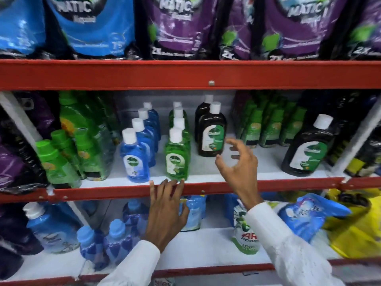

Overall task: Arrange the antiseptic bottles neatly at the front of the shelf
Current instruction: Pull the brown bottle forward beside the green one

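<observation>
On the middle shelf [206, 187] stand three rows of white-capped antiseptic bottles. The blue row's front bottle [135, 159] and the green row's front bottle [177, 159] sit at the shelf's front edge. A dark brown bottle [212, 135] stands further back with another behind it. A larger dark brown bottle [307, 149] stands alone at the right front. My left hand [167, 209] is spread, fingertips on the red shelf lip just below the green bottle. My right hand [239, 162] hovers with fingers apart, just right of the middle brown bottle, holding nothing.
Green-capped bottles [57, 159] crowd the left of the shelf and green packs [268, 124] stand at the back right. Purple and blue detergent pouches [177, 27] fill the shelf above. Blue bottles and refill pouches [309, 217] lie on the shelf below.
</observation>
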